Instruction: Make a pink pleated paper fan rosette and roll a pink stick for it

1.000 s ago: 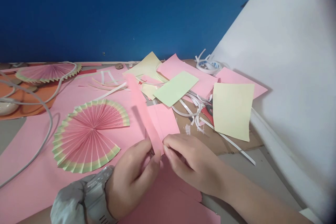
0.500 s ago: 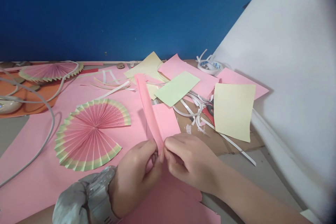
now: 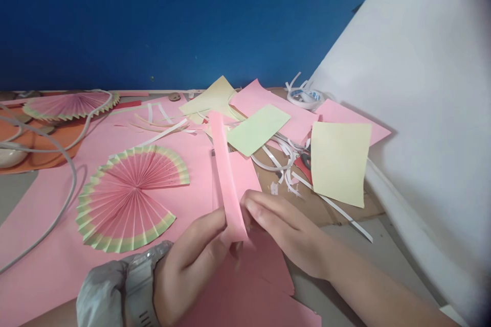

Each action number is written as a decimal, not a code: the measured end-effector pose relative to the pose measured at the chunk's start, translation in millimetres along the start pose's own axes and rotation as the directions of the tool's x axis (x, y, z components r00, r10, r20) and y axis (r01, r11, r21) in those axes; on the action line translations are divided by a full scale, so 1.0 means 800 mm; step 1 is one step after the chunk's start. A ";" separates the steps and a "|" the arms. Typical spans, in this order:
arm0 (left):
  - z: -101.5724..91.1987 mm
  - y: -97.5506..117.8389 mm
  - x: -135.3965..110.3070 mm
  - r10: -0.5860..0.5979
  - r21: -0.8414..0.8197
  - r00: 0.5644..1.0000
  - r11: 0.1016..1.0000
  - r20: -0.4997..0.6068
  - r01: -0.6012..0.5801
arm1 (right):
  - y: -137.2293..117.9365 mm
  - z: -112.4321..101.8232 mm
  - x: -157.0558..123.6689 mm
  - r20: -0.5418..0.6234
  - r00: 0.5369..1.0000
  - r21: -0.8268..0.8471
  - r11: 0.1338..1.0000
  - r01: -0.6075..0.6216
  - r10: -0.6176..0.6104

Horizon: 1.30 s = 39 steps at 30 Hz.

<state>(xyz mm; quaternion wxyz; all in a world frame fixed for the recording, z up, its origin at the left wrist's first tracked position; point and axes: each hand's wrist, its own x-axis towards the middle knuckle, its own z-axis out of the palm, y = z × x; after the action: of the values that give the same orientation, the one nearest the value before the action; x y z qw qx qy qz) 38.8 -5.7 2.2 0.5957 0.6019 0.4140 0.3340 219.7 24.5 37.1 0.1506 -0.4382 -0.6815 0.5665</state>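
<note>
A pink folded paper strip [image 3: 224,173] stands out in front of me, its near end between my two hands. My left hand [image 3: 194,260], with a grey watch band [image 3: 140,294] and a grey scrunchie [image 3: 100,288] at the wrist, is closed on the strip's lower left side. At its right edge, my right hand [image 3: 289,232] is closed, fingertips partly hidden behind the paper. To the left lies a pleated watermelon fan [image 3: 134,189], pink with a yellow and green rim and a gap on its right side. Pink sheets [image 3: 184,148] lie beneath.
Beyond my hands are a green sheet [image 3: 261,130], a pale yellow sheet [image 3: 341,163] and white paper strips [image 3: 282,163] on cardboard [image 3: 333,214]. Scissors [image 3: 306,160] are partly covered. A second fan [image 3: 74,104] and a grey cable [image 3: 72,184] are at left.
The pink strip has turned so its broad face shows, and its far end has shifted right. Both hands have changed their grip; the right fingers now reach behind the paper.
</note>
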 end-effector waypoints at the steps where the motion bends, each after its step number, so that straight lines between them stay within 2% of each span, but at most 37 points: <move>1: 0.000 0.000 -0.002 -0.011 -0.004 1.000 1.000 0.007 0.012 | -0.001 -0.001 0.001 0.019 1.000 0.040 0.999 -0.001 0.000; 4: -0.001 -0.001 -0.004 -0.025 -0.009 0.999 1.000 0.038 0.026 | 0.003 0.001 0.003 0.041 0.999 0.083 0.996 -0.022 0.018; 10: -0.002 -0.001 -0.005 -0.035 0.031 0.994 0.999 0.105 0.032 | 0.018 0.011 0.006 -0.026 1.000 0.180 0.984 0.000 0.005; 16: 0.000 0.004 0.001 -0.055 0.069 0.995 0.996 0.084 0.049 | 0.012 0.012 0.007 -0.048 0.998 0.194 0.981 -0.029 0.039; 22: 0.002 0.000 0.006 -0.073 0.054 0.982 0.996 0.174 0.065 | 0.014 0.015 0.009 -0.098 0.994 0.268 0.963 -0.014 0.041; 27: 0.002 -0.001 0.002 -0.089 0.045 0.985 0.996 0.150 0.083 | 0.019 0.018 0.009 -0.165 0.985 0.230 0.973 -0.017 0.056; 31: 0.003 -0.002 0.005 -0.104 0.037 0.982 0.994 0.155 0.100 | 0.018 0.017 0.008 -0.141 0.988 0.226 0.974 -0.036 0.069; 39: 0.003 -0.006 0.018 -0.144 0.082 0.977 0.988 0.158 0.133 | 0.019 0.018 0.010 -0.193 0.980 0.321 0.947 0.018 0.046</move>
<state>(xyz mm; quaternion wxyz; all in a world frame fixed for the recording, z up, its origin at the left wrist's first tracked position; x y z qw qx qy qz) 46.6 5.9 -4.1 0.6276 0.6176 0.4164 0.2264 211.3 20.9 16.8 0.2829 -0.4666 -0.5587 0.6246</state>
